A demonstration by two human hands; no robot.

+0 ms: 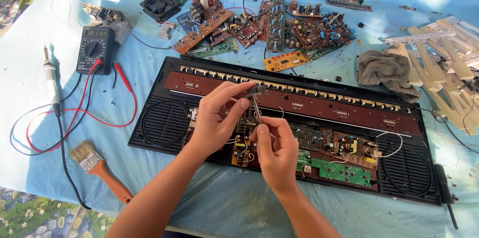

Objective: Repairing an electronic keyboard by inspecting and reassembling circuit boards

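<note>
Grey part (256, 89) pinched by left hand (215, 120); right hand (276, 150) grips tweezers (256, 110) above keyboard case (279, 75).

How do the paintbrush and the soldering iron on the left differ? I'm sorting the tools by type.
The paintbrush has an orange-brown handle and pale bristles; the soldering iron has a whitish body and a thin metal tip. The soldering iron trails a black cord; the paintbrush has none. The paintbrush lies slanted near the table's front edge; the soldering iron lies nearly upright in the picture, farther back. Both rest untouched on the blue cloth.
</note>
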